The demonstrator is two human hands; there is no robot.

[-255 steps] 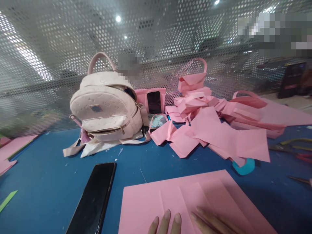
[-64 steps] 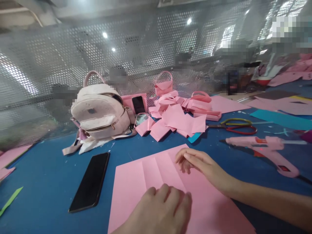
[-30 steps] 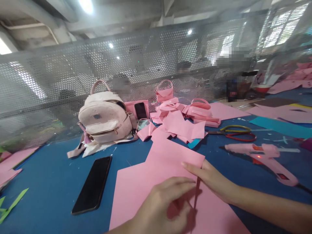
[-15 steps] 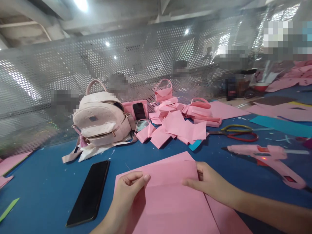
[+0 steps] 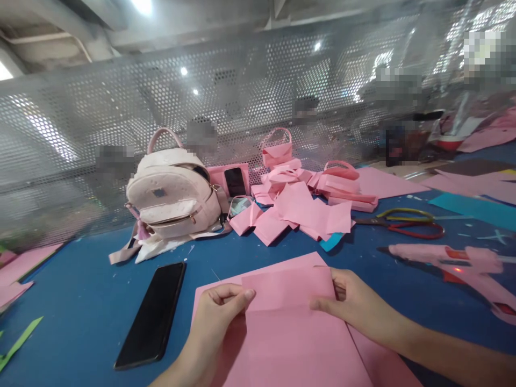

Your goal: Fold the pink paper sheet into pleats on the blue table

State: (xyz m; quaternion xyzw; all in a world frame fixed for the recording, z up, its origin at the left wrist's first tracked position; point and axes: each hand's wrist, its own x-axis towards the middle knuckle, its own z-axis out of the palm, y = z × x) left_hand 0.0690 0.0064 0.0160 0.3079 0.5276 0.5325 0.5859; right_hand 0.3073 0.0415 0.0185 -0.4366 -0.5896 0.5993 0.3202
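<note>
A pink sheet of paper [image 5: 290,317] with crosswise creases is raised between my hands, over another pink sheet [image 5: 213,279] on the blue table. My left hand [image 5: 217,317] pinches its left edge between thumb and fingers. On the opposite edge, my right hand [image 5: 346,298] grips it with the thumb in front and the fingers curled behind, partly hidden. A black phone [image 5: 151,317] lies left of my left hand. To the right of my right hand is a pink hot glue gun [image 5: 447,258] with a lit red light.
A pale pink backpack [image 5: 173,193] stands at the back by a perforated metal screen [image 5: 250,80]. Folded pink paper pieces [image 5: 298,209] and small paper bags [image 5: 278,153] are piled beside it. Scissors [image 5: 411,220] with yellow and red handles lie behind the glue gun.
The whole view has shifted slightly, so the things on the table appear a little further right. Both hands keep their hold on the sheet, with hardly any movement.
</note>
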